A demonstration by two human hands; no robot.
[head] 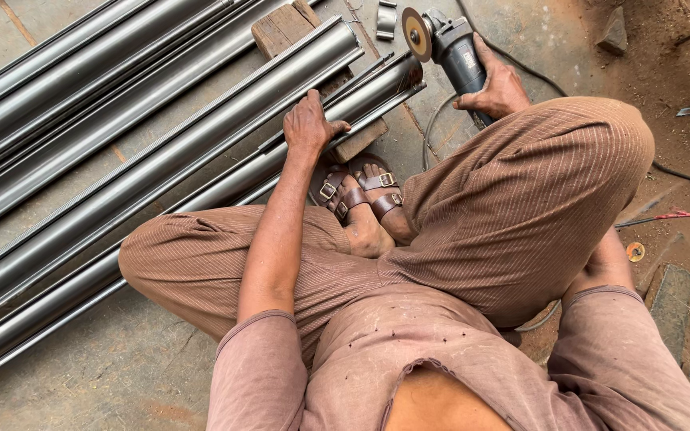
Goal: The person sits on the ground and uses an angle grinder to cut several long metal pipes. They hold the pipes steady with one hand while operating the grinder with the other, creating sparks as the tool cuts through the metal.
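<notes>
Left hand: the left hand [310, 128] pressed flat, fingers spread, on the nearest metal profile [201, 172], clamped on nothing.
Right hand: the right hand [498, 88] was wrapped tight around the body of the angle grinder [449, 44], its disc [417, 33] raised just beyond the profile's end.
Profile position: it lay slanted across the concrete floor [121, 375], its near end propped on a wooden block [281, 28], with more steel lengths [81, 72] alongside.
Handling: long, rigid and probably heavy; smooth faces looked slippery, so pinning from above near the cut end suited it best.
Feet: sandalled feet [361, 199] rested against the profile, though actual contact was hard to tell.
Cable: the grinder's cord [433, 128] trailed beside the knee.
</notes>
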